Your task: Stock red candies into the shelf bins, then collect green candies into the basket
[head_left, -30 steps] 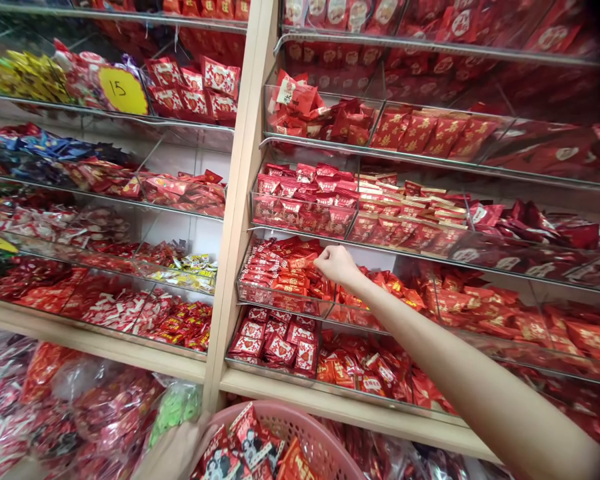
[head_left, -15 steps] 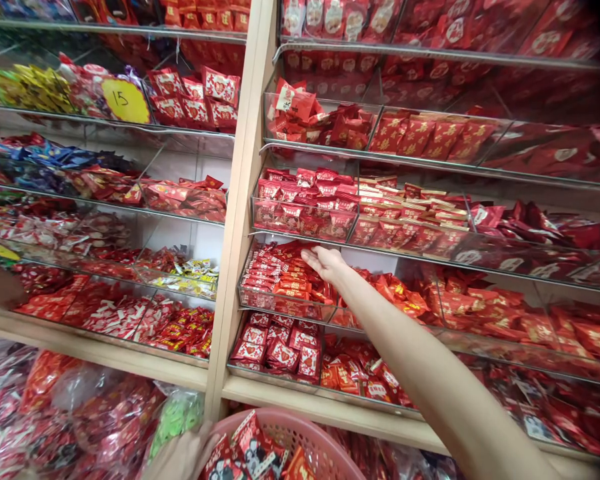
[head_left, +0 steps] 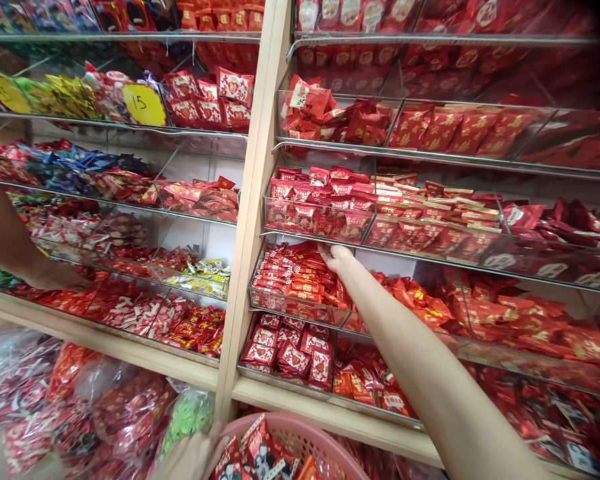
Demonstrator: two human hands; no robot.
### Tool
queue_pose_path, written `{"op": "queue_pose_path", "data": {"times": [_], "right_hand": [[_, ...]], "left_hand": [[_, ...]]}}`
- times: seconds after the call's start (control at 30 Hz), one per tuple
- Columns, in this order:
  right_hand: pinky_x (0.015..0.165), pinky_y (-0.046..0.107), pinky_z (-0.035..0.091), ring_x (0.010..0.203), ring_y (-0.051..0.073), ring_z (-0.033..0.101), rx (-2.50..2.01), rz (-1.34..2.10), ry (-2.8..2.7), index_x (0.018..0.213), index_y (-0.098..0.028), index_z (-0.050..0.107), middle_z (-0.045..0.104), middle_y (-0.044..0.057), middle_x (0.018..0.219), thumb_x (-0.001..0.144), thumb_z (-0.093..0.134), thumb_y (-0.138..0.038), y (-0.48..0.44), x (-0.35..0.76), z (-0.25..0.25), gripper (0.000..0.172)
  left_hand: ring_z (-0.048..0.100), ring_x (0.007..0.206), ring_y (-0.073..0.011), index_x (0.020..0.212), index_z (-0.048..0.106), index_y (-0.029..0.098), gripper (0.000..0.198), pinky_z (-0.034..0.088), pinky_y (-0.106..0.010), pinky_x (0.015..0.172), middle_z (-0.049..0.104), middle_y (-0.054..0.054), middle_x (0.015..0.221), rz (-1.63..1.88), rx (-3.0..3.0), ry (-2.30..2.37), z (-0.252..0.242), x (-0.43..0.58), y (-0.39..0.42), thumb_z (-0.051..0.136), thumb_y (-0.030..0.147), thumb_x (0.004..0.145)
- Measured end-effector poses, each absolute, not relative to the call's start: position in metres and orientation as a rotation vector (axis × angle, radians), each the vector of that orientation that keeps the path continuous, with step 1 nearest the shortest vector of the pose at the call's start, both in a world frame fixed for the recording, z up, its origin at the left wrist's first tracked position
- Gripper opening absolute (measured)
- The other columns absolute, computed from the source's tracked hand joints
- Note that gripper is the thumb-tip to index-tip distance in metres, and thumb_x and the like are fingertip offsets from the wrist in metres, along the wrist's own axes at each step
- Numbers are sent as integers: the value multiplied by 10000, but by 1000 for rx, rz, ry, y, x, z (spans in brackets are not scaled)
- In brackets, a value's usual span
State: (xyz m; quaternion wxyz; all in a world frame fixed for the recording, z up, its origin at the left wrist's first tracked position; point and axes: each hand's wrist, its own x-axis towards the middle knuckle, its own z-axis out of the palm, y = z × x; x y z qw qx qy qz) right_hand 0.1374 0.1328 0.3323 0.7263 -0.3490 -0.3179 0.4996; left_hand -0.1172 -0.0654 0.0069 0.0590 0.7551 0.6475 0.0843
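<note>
Spill risk: right hand (head_left: 338, 257) could snag red packets (head_left: 305, 275) over clear bin's front (head_left: 300, 307). Can't tell its fingers' opening or hold; same for left hand (head_left: 194, 455) by pink basket (head_left: 333, 448).

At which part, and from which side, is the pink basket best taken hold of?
Probably by the basket's rim, from the left, where the left hand is. That curved edge should suit hooked fingers, while packets occupy the inside.
</note>
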Motion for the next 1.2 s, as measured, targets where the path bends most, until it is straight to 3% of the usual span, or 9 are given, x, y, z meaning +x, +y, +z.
{"op": "queue_pose_path", "data": {"times": [0.3, 0.43, 0.5, 0.6, 0.67, 0.73, 0.97, 1.2], "right_hand": [[711, 195, 558, 699, 46, 618, -679, 1025, -795, 986, -232, 550, 648, -59, 813, 715, 364, 100, 120, 137, 320, 468], [719, 239, 554, 761, 80, 633, -827, 880, -1114, 1026, -199, 543, 649, -2, 938, 700, 415, 72, 97, 148, 310, 443], [691, 265, 548, 742, 114, 641, -1060, 629, -1423, 1028, -165, 561, 644, 59, 987, 741, 438, 7, 83, 161, 308, 357], [691, 333, 522, 790, 204, 650, -1493, -26, -1854, 944, -136, 624, 654, 136, 957, 796, 442, -98, 63, 178, 309, 239], [712, 368, 501, 872, 264, 638, -1700, -491, -1996, 900, -128, 651, 656, 177, 947, 814, 442, -138, 52, 181, 311, 227], [709, 378, 492, 907, 294, 631, -1802, -739, -2046, 911, -112, 663, 653, 208, 950, 822, 449, -153, 46, 176, 312, 235], [686, 330, 480, 891, 267, 643, -1932, -720, -2043, 929, -127, 687, 671, 206, 902, 798, 512, -132, 54, 150, 311, 218], [701, 324, 484, 941, 282, 626, -1860, -698, -1948, 976, -104, 645, 642, 217, 991, 792, 467, -99, 47, 169, 327, 256]], "left_hand": [[589, 1029, -215, 1240, 484, 245, 442, 430, -320, 891, 616, -96, 1127, 161, 2266, 1973, 20, -111, -68, 207, 377, 921], [578, 1050, -209, 1243, 473, 253, 435, 425, -305, 895, 604, -90, 1153, 196, 2270, 1958, 21, -111, -69, 213, 368, 914], [584, 1034, -207, 1219, 492, 251, 441, 429, -300, 886, 614, -86, 1130, 202, 2261, 1950, 21, -111, -68, 201, 374, 911], [595, 1004, -213, 1187, 517, 238, 461, 438, -306, 862, 634, -89, 1072, 191, 2258, 1943, 21, -110, -68, 180, 385, 910], [596, 1001, -219, 1209, 503, 228, 471, 440, -315, 858, 637, -97, 1064, 199, 2265, 1943, 21, -110, -68, 174, 383, 909], [597, 999, -223, 1228, 490, 222, 475, 439, -321, 861, 641, -101, 1054, 212, 2263, 1947, 22, -110, -68, 178, 382, 906], [605, 993, -220, 1202, 511, 242, 458, 444, -312, 854, 646, -86, 1049, 217, 2253, 1956, 26, -110, -71, 189, 380, 906], [611, 978, -220, 1205, 511, 223, 473, 447, -308, 835, 647, -96, 1038, 264, 2272, 1932, 19, -113, -68, 182, 395, 912]]}}
